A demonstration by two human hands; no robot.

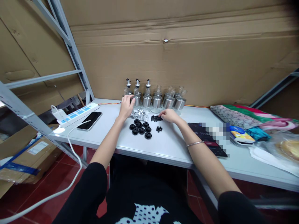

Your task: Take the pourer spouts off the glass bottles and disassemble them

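My left hand (126, 106) is at the left end of the front row of bottles, its bent fingers around a glass bottle (126, 91) with mostly the neck showing. Small black pieces (155, 118) lie in a row on the table, and my right hand (169, 115) pinches at their right end; its fingertips partly hide the piece there. Silver pourer tops (140, 114) are heaped beside my left hand. Closer to me are several round black stoppers (141, 130) and a small group of black caps (159, 129). Three back bottles carry a silver pourer (137, 82).
Steel-banded bottles (157, 101) stand before the cardboard wall (187, 62). Left are a power strip (79, 114), a phone (90, 120) and a white cable (70, 137). A dark device with a timer (207, 140) lies under my right forearm; packets (241, 135) and fabric (254, 118) are beyond.
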